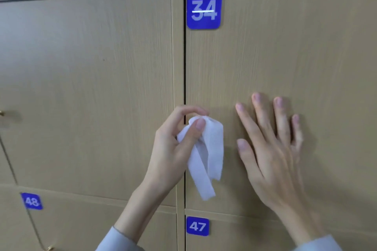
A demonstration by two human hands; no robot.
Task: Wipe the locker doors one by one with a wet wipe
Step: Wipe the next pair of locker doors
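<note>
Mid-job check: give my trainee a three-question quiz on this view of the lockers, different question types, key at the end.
1. True or false: the left hand pinches the wipe.
2. The right hand lies with fingers straight over which numbered door? A) 34 B) 47 C) 48
3. Fill in: the wipe hangs ____, not spread flat.

Key: 1 true; 2 A; 3 bunched

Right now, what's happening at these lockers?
A person stands close to a wall of wooden lockers. Their left hand pinches a crumpled white wet wipe in front of the seam beside locker door 34. Their right hand has its fingers spread over that door. The wipe hangs loose, not pressed to the wood.
</note>
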